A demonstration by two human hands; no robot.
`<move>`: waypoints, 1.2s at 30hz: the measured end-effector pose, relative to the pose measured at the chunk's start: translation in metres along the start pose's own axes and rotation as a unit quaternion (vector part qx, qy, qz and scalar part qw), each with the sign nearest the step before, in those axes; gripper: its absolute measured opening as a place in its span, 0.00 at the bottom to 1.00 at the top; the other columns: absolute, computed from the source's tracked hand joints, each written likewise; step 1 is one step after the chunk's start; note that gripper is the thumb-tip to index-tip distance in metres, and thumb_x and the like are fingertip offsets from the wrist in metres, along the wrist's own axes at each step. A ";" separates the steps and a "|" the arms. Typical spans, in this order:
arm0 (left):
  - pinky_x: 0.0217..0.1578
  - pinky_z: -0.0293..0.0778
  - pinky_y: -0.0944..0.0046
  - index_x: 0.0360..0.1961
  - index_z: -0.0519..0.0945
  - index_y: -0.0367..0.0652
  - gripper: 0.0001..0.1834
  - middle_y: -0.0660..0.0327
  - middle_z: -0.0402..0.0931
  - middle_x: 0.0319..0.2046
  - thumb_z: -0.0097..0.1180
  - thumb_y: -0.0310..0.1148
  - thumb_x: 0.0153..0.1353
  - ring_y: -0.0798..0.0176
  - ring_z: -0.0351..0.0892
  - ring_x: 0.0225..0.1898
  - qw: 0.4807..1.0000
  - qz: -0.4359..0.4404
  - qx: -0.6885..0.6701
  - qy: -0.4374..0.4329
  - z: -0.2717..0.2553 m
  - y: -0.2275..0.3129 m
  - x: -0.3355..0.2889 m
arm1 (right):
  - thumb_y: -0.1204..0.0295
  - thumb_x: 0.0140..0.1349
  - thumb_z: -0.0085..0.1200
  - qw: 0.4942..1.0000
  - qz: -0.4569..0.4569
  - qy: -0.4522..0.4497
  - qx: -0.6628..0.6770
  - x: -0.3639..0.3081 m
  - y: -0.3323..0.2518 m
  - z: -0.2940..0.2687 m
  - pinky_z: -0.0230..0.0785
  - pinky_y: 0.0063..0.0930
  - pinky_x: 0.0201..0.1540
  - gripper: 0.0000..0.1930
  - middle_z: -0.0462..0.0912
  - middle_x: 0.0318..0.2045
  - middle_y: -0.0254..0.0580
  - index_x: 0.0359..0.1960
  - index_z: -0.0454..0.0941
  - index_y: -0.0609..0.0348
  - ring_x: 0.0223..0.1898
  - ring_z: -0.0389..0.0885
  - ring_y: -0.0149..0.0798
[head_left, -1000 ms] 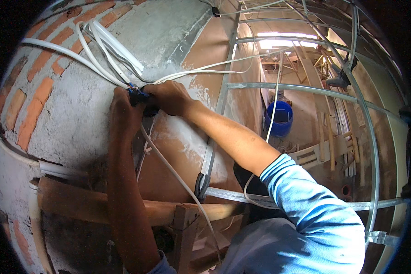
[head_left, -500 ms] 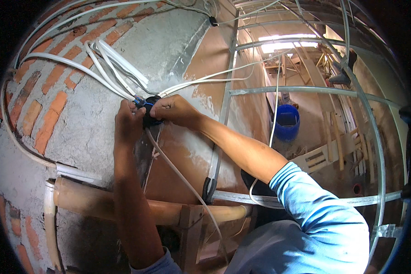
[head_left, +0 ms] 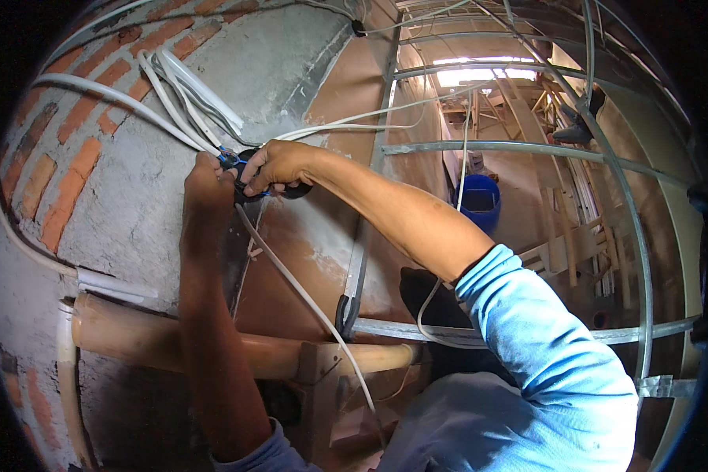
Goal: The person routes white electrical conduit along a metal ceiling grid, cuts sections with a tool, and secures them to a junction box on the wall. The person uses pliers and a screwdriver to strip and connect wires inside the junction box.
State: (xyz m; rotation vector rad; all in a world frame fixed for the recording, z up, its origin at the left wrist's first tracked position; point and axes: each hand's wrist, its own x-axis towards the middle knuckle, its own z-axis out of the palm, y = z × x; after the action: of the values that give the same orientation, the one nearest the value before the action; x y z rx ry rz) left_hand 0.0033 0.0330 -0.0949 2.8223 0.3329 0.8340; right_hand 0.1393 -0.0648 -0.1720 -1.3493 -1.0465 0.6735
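Left hand (head_left: 206, 181) is pinched on the blue wires (head_left: 229, 160), at ten o'clock from the middle of the view, while the right hand (head_left: 283, 163), at its three o'clock, has thumb and forefinger bent to the same spot; whether they grip wire or the black round piece (head_left: 296, 190) beneath them, I cannot tell. White cables (head_left: 122, 94) reach the hands from ten o'clock across rough plaster (head_left: 126, 189), and a pale cable (head_left: 315, 308) hangs away toward five o'clock. Those blue wires look thin and light, bendy yet springy enough to spread if let go, and they would likely nick or snap under hard twisting; a fingertip pinch close to the cable ends should serve best. Being thicker, the white cables seem stiffer and smoother, better steadied just behind the wires than tugged at their far loops.
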 end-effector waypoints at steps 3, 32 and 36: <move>0.40 0.75 0.51 0.40 0.70 0.30 0.12 0.41 0.79 0.33 0.57 0.27 0.61 0.43 0.82 0.36 1.000 -0.013 0.004 -0.012 -0.002 0.002 0.000 | 0.65 0.49 0.75 0.999 0.027 -0.032 -0.031 0.004 -0.009 -0.005 0.53 0.20 0.15 0.21 0.82 0.26 0.35 0.43 0.84 0.58 0.18 0.67 0.25; 0.50 0.74 0.42 0.46 0.68 0.28 0.27 0.34 0.76 0.44 0.66 0.29 0.48 0.32 0.78 0.49 0.991 -0.006 0.132 0.002 0.009 0.001 0.007 | 0.66 0.53 0.71 0.991 0.040 -0.090 -0.092 0.020 -0.018 -0.016 0.57 0.21 0.14 0.11 0.83 0.27 0.32 0.35 0.86 0.54 0.15 0.64 0.21; 0.51 0.75 0.43 0.49 0.67 0.30 0.29 0.36 0.76 0.46 0.67 0.30 0.49 0.34 0.78 0.51 0.982 -0.028 0.187 0.023 0.017 0.003 0.003 | 0.66 0.52 0.67 0.965 -0.033 -0.004 -0.260 0.016 -0.019 -0.001 0.68 0.31 0.21 0.09 0.84 0.27 0.38 0.32 0.85 0.55 0.19 0.74 0.31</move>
State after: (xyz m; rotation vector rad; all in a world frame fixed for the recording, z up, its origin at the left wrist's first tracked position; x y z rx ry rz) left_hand 0.0158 0.0292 -0.1071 3.1193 0.6354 0.9090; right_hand 0.1436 -0.0535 -0.1498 -1.7492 -1.3259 0.3610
